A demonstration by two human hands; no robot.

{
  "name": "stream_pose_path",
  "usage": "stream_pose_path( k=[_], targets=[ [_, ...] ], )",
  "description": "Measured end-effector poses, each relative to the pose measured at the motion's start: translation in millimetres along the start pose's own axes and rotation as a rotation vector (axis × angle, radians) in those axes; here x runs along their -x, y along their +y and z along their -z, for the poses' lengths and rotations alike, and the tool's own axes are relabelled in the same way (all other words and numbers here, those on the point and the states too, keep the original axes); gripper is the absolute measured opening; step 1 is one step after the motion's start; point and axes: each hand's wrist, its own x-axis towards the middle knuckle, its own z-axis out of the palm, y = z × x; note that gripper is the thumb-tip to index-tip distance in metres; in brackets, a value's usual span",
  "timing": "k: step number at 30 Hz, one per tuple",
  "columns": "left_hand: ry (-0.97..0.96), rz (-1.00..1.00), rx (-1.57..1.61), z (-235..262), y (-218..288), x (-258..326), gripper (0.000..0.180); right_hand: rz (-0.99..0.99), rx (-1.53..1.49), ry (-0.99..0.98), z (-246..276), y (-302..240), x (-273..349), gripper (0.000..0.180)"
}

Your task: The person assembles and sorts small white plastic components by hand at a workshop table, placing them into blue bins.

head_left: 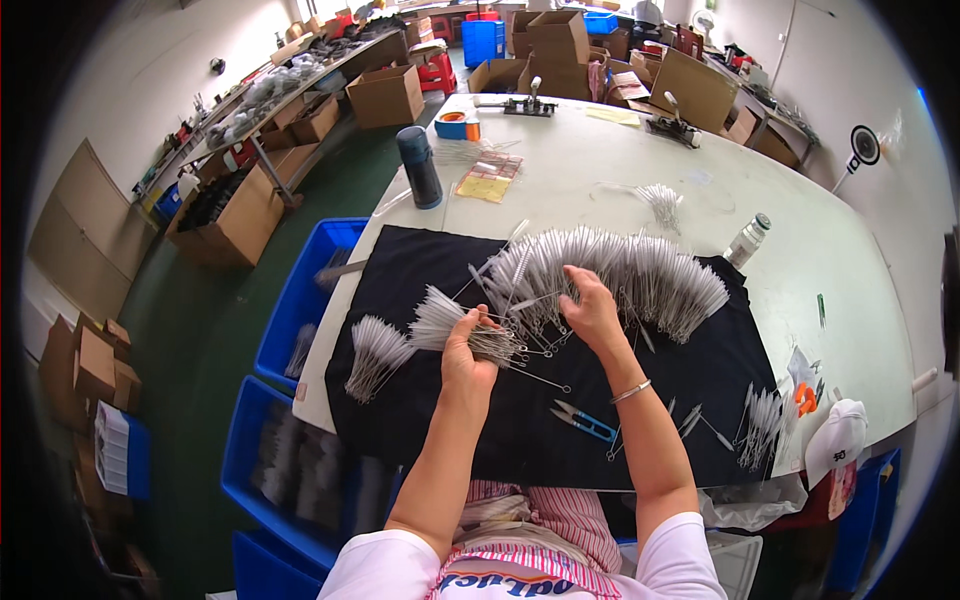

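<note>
My left hand [468, 355] is closed around a bundle of small wire brushes [440, 318] with white bristles and looped metal ends. The bristles point left and the loops right. Just right of it, my right hand [592, 308] is at the near edge of a large pile of the same brushes [640, 265], thumb and forefinger apart. I see nothing clearly gripped in it, though some fingers are hidden. A smaller brush bunch [378, 350] lies left of my left hand. Blue-handled thread snips [585, 422] lie on the black cloth [430, 430] below my right hand.
More brushes [762, 425] lie at the cloth's right end, near orange-handled scissors [805, 400] and a white cap [838, 438]. A dark flask [419, 168] and a clear bottle [747, 240] stand beyond the cloth. Blue bins [240, 455] line the table's left side.
</note>
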Motion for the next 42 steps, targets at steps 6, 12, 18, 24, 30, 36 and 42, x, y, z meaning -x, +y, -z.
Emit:
stream_pose_path(
  k=[6, 12, 18, 24, 30, 36, 42],
  targets=[
    [-0.182, 0.276, -0.067, 30.5, 12.8, 22.3, 0.021, -0.187, -0.406, -0.333, 5.9, -88.4, 25.0, 0.017],
    [-0.351, 0.36, -0.235, 38.6, 14.7, 54.6, 0.018, 0.071, -0.019, -0.144, -4.0, -112.3, 59.3, 0.013],
    [-0.181, 0.16, -0.102, 46.7, 23.0, 57.6, 0.006, -0.138, -0.098, -0.411, 28.2, -124.1, 135.5, 0.03],
    [-0.162, 0.228, -0.092, 59.0, 22.4, 63.1, 0.005, -0.014, 0.179, -0.263, 8.1, -129.6, 178.6, 0.015],
    [-0.185, 0.063, -0.055, 66.5, 42.1, 50.4, 0.025, -0.421, -0.277, -0.328, 91.2, -108.4, 183.4, 0.015],
    [-0.376, 0.266, -0.188, 62.1, 16.0, 77.1, 0.03, -0.427, -0.347, 0.001, 62.2, -124.1, 164.0, 0.017],
    [-0.44, 0.306, -0.344, 64.9, 2.6, 103.0, 0.038, -0.06, 0.142, -0.033, 16.6, -133.0, 168.7, 0.014]
  ],
)
